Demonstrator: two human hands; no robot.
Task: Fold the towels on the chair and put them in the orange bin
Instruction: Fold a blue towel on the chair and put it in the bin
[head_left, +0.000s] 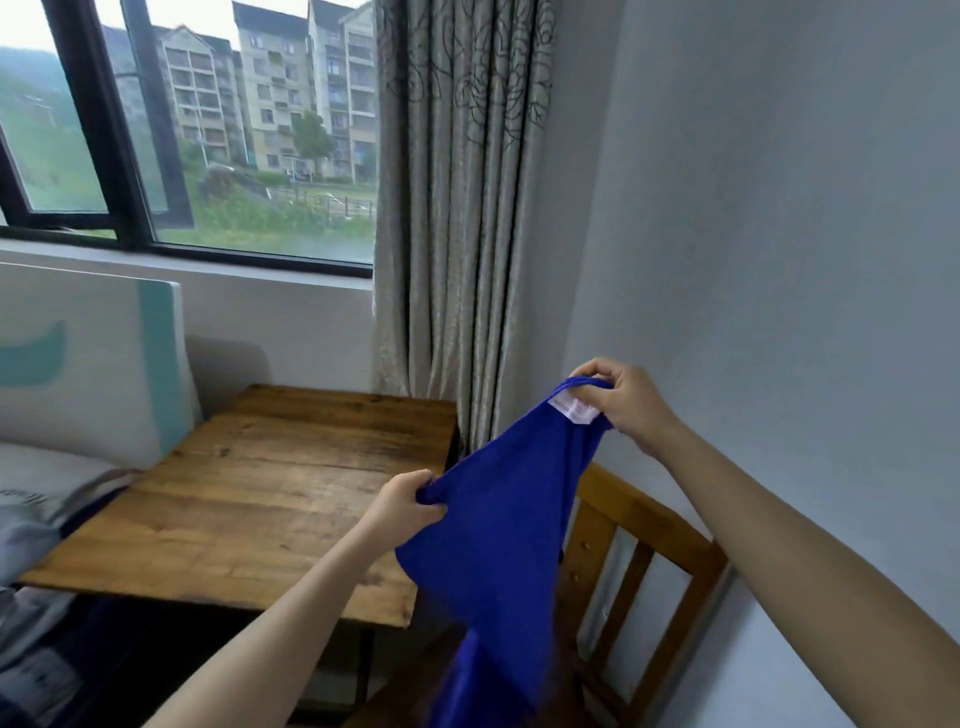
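Towel (498, 545) held in the air above the chair (639, 519), one edge stretched between two hands.

The loose end hangs low by the person's body. The left hand (402, 501) grips a bunched part, lower and nearer. The right hand (623, 402) pinches the corner with the label (574, 408), higher and farther, near the wall. The held edge slants up to the right, so I think it must be levelled first. No orange bin is visible.
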